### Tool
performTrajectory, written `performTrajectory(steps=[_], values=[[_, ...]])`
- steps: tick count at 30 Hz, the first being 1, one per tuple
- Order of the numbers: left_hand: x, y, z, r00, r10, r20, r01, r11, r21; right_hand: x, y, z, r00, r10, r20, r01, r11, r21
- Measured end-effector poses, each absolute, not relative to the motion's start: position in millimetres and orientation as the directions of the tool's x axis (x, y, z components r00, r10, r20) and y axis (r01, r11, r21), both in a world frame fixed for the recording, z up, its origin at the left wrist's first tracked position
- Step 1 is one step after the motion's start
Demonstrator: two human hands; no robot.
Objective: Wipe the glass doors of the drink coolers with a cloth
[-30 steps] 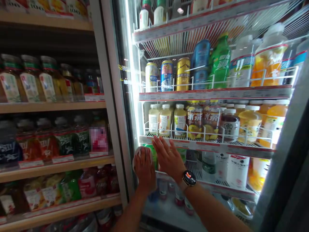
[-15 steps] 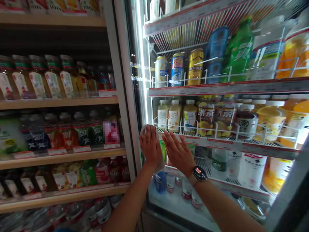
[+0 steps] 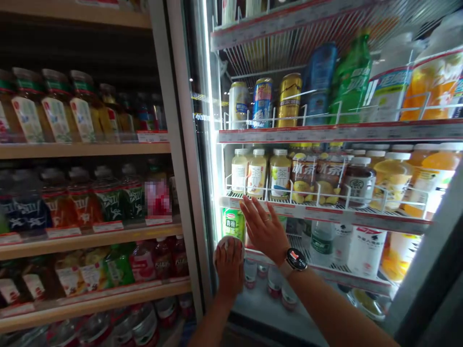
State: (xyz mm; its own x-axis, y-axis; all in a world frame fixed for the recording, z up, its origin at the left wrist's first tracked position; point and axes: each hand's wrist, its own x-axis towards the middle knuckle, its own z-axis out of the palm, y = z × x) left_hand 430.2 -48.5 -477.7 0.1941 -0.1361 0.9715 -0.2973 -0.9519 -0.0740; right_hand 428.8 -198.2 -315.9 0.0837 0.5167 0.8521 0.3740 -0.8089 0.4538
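Observation:
My left hand (image 3: pixel 230 272) presses a pale, crumpled cloth (image 3: pixel 224 244) against the glass door (image 3: pixel 265 315) of a lit drinks fridge, low by its left edge. The fingers lie over the cloth and cover most of it. Up and to the right, my right hand (image 3: pixel 263 230) is open, its palm toward the glass and fingers stretched out, seemingly resting on it. A watch (image 3: pixel 297 259) sits on that wrist. Behind the glass by the hands are a green drink pack (image 3: pixel 232 222) and a row of tea bottles (image 3: pixel 256 173).
Wire fridge shelves hold cans (image 3: pixel 289 100), a green bottle (image 3: pixel 351 72) and juice bottles (image 3: pixel 392 180). Left of the door frame (image 3: pixel 180 144) stand wooden shelves (image 3: pixel 87 150) with bottled drinks (image 3: pixel 54 113). The fridge's dark right side edge (image 3: pixel 434 284) is at lower right.
My left hand has slid down the glass with the cloth, from beside the tea bottles to below the green pack. My right hand has stayed nearly in place; the view has shifted slightly.

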Motion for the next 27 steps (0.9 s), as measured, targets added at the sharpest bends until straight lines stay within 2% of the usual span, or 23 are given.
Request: performTrajectory(steps=[3,9,12,16,24,27], values=[[434.2,-47.3,-445.1,0.185,-0.115,0.976,-0.318,-0.947,-0.051,428.5,-197.6,-315.5,0.081,0.514,0.854,0.370,-0.811,0.453],[447.2,-52.9,-310.7,0.153,0.026,0.988,-0.377,-0.923,0.083,429.6,-198.7,-318.5,0.102,0.516,0.850,0.392,-0.807,0.443],[449.3,-54.9,-293.5,0.160,0.050,0.986,-0.378,-0.920,0.108,430.7,-199.1,-319.8,0.106,0.522,0.847,0.399,-0.802,0.445],[450.1,-54.1,-334.7,0.172,0.010,0.985,-0.326,-0.943,0.066,430.2,-198.3,-319.4,0.093,0.523,0.847,0.393,-0.801,0.451],[436.4,-44.1,-472.5,0.186,-0.127,0.974,-0.270,-0.960,-0.073,429.6,-197.5,-317.5,0.094,0.526,0.845,0.378,-0.804,0.459],[433.6,-42.2,-481.0,0.181,-0.191,0.965,-0.286,-0.949,-0.135,430.1,-197.4,-316.8,0.082,0.519,0.851,0.388,-0.803,0.453]])
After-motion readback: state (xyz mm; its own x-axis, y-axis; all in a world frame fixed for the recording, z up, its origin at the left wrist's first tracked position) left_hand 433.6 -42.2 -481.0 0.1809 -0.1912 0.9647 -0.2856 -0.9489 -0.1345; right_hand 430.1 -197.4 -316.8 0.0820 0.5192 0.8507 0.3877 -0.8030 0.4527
